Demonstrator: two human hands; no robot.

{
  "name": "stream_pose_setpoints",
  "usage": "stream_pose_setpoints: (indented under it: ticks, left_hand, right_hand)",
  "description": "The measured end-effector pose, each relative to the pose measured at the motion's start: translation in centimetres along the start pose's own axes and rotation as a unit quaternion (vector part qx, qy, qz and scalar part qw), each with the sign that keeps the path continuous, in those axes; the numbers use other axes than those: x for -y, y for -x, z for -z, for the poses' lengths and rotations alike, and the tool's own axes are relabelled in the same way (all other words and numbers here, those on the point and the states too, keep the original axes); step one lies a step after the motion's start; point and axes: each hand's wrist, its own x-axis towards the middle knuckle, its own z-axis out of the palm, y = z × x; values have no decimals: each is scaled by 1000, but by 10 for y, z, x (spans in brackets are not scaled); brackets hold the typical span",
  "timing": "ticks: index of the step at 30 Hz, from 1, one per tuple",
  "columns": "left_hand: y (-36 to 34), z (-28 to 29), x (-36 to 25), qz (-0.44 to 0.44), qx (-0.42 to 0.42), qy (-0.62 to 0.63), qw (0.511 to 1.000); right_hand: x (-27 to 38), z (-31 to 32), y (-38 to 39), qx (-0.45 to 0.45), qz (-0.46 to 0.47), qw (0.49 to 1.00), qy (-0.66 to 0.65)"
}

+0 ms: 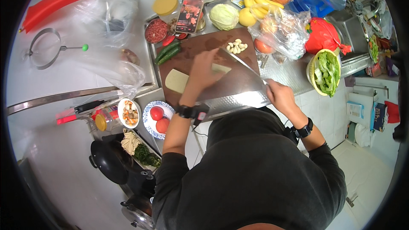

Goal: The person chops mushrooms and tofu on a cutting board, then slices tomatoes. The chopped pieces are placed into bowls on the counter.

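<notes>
In the head view, the right hand (280, 96) is closed around the handle of a knife (243, 66), whose long, thin metal blade slants far and left over a smooth brown board (238, 88). The left hand (204, 70) is over the middle of the board, near the blade's tip; whether its fingers grip anything cannot be told.

Two pale green slabs, flat and smooth, lie on the board: a wider slab (174, 81) with a rounded left end to the left of that hand, and a narrower slab (222, 68) just to its right, partly hidden. At the far right of the board sit plump, glossy garlic cloves (236, 46); at its far left, slim, dark green cucumbers (169, 53).

Past the board stand a round, leafy cabbage (224, 16) and curved yellow bananas (257, 3). On the right, crinkled lettuce (327, 72) fills a yellow bowl (310, 70) beside the dimpled metal tabletop (283, 77). On the near left, shiny round tomatoes (162, 125) rest on a blue-patterned plate (148, 123).
</notes>
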Motion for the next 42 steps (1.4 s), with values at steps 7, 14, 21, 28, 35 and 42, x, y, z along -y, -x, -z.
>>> stream_pose_setpoints:
  ticks: [7,14,21,28,35,42]
  left_hand:
    - [-1,-65,0,101,168,-190,962]
    - [-18,-72,14,176,96,-104,974]
    - [-29,-59,32,298,11,-107,948]
    - [19,-57,48,249,-100,-6,963]
    - [20,-70,51,204,-190,42,959]
    - [18,-67,45,218,-164,37,961]
  right_hand:
    - [-14,-5,16,-5,-118,993,-15]
    - [-22,-8,22,-19,-143,989,-24]
    - [-13,-9,12,0,-131,991,-16]
    - [14,-13,-17,19,-47,999,11]
    - [38,-31,-41,45,-17,999,23]
    - [38,-36,-46,89,-36,995,30]
